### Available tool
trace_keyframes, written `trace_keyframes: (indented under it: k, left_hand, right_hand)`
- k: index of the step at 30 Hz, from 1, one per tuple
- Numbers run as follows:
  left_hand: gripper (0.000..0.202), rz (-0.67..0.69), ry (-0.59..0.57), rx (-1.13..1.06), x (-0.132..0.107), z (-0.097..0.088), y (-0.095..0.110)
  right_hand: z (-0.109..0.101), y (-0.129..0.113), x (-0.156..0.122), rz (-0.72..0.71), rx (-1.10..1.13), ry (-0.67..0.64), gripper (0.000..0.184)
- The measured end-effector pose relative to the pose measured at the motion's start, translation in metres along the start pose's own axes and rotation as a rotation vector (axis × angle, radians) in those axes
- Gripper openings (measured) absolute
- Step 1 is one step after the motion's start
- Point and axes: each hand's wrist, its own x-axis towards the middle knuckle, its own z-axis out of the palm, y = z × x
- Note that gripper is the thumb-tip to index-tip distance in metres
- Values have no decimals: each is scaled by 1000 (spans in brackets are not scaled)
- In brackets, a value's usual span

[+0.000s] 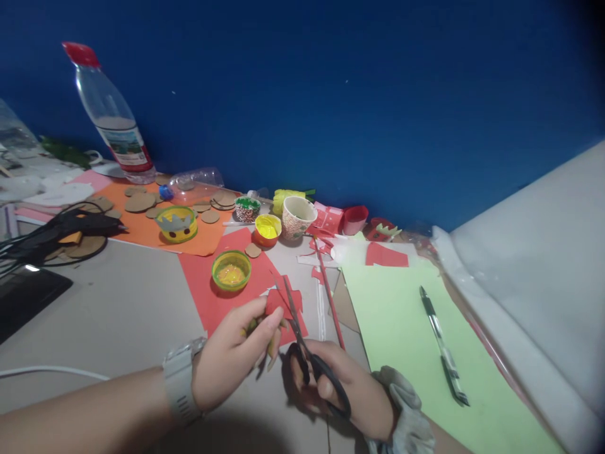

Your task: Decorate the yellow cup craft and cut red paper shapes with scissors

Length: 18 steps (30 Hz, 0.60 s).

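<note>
My left hand point(234, 353), with a white watch on its wrist, pinches a small piece of red paper point(278, 301) between thumb and fingers. My right hand point(345, 388) grips black-handled scissors point(307, 353) whose blades point up and away into that red piece. Both hands hover low over the grey table point(118, 302), just in front of a larger red sheet point(208, 290). A grey scrunchie sits on my right wrist.
A light green sheet point(401, 328) with a pen point(442, 347) lies to the right. Behind are small pots of yellow paint point(231, 270), a paper cup point(297, 217), cardboard discs on an orange sheet point(142, 202), a glue gun point(70, 227), a tilted bottle point(111, 120) and a thin red stick point(328, 293).
</note>
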Motion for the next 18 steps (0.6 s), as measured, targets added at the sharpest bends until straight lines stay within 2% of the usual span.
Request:
trace_keyframes:
  k: [18]
  left_hand:
    - [43, -1, -4, -11, 0, 0, -1]
  right_hand:
    - [1, 0, -1, -7, -7, 9, 60]
